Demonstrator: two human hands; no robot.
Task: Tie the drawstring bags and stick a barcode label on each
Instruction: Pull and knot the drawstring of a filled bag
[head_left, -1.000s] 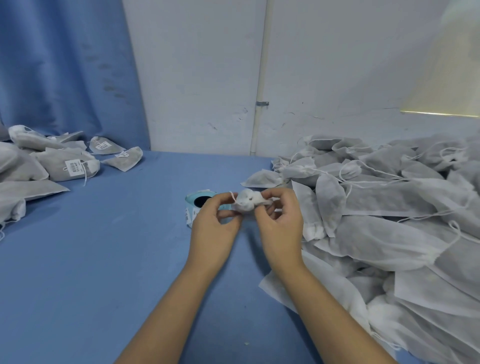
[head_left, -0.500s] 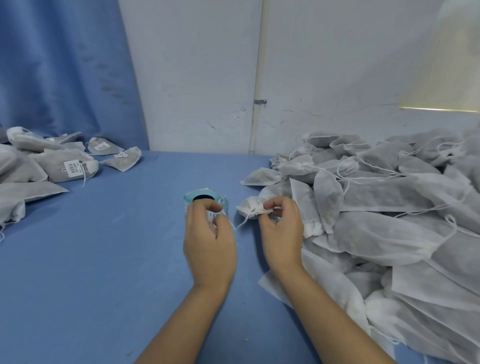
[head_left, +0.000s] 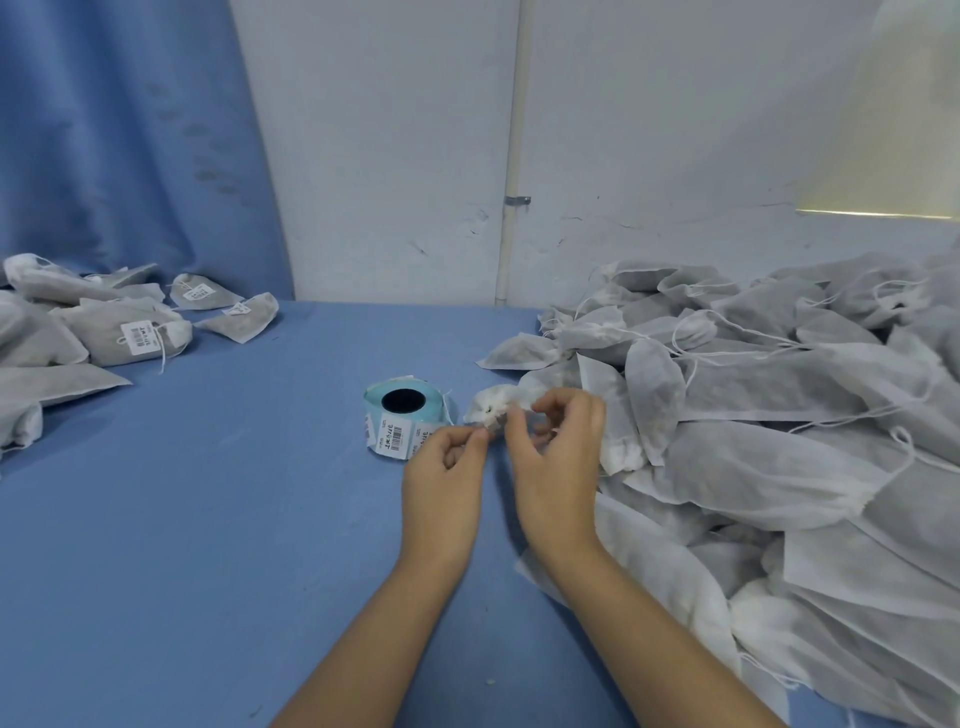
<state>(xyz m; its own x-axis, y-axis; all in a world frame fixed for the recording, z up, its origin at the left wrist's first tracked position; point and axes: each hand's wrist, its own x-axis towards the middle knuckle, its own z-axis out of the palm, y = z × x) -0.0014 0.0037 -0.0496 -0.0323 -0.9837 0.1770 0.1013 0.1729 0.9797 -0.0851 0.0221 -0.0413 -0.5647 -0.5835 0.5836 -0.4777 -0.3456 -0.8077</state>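
A small white drawstring bag (head_left: 496, 402) with a gathered neck lies at the left edge of the big pile. My right hand (head_left: 558, 457) holds its neck with curled fingers. My left hand (head_left: 444, 483) sits just left of it and pinches something small, which looks like the bag's string, at the fingertips. The two hands almost touch. A light blue roll of barcode labels (head_left: 408, 415) stands on the table right behind my left hand, with a few labels hanging off its front.
A large heap of white drawstring bags (head_left: 769, 431) fills the right side of the blue table (head_left: 208, 519). Tied bags with barcode labels (head_left: 124, 332) lie in a group at the far left. A white wall and a blue curtain close off the back.
My left hand pulled away to the left beside the label roll, then came back to the bag's neck. My right hand stayed on the bag, which sank a little toward the table.
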